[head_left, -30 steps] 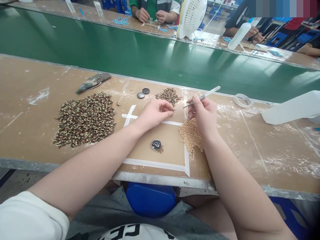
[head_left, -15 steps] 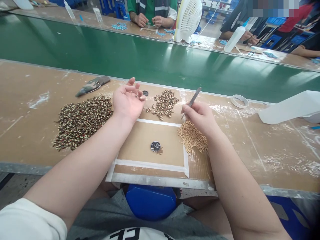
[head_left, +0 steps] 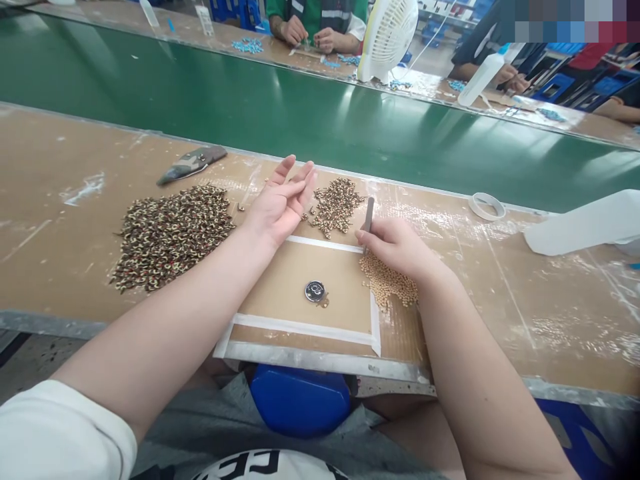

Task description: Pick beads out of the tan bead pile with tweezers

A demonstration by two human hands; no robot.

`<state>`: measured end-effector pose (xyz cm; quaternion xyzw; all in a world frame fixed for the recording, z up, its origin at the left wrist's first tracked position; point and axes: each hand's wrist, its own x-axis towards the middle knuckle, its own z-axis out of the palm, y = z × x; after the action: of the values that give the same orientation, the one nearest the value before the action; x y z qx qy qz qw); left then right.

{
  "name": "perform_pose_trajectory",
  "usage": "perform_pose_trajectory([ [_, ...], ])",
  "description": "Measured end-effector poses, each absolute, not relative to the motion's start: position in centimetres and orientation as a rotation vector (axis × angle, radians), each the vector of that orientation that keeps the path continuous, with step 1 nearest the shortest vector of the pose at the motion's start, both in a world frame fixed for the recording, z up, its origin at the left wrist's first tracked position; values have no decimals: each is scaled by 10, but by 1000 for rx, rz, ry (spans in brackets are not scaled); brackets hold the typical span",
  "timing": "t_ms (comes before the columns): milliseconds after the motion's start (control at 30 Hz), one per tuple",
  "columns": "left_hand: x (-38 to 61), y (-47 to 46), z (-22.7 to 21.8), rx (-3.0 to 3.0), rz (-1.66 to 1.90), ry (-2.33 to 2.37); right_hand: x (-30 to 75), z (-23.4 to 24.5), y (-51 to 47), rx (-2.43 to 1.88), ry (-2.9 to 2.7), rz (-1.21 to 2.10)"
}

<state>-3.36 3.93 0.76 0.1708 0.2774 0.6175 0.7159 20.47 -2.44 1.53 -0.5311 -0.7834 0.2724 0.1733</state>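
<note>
My right hand [head_left: 400,243] is closed round metal tweezers [head_left: 369,217], pointing down at a heap of small tan beads [head_left: 393,283]. Palm upward, my left hand [head_left: 285,200] has its fingers stretched out; nothing shows in it. Right beside its fingertips lies a small pile of little brown-and-cream pieces [head_left: 337,207]. A much larger heap of similar pieces [head_left: 170,233] spreads left of my left forearm. Between my arms, a small round dark dish [head_left: 315,291] sits inside a white-taped rectangle [head_left: 300,323], a brownish spot at its edge.
A camouflage-patterned pouch [head_left: 193,165] lies at the back left. Toward the right are a tape roll [head_left: 487,207] and a white bottle [head_left: 585,223]. Beyond the green belt [head_left: 225,97], co-workers' hands [head_left: 310,37] work near a fan [head_left: 387,40].
My left hand has moved right toward the small pile, its fingers straighter. The tweezers in my right hand have become more upright and dropped to the beads. The view has shifted slightly.
</note>
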Motion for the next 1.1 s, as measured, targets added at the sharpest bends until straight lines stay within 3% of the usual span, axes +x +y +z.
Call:
perform_pose_trajectory([
  [267, -28, 30, 9, 491, 1218, 625, 204, 15, -26, -1374, -2041, 809],
  [533, -8, 1, 7, 952, 675, 666, 197, 20, -34, -988, -1623, 660],
  [1100, -9, -2, 6, 910, 633, 539, 191, 15, -33, -953, -1620, 719],
])
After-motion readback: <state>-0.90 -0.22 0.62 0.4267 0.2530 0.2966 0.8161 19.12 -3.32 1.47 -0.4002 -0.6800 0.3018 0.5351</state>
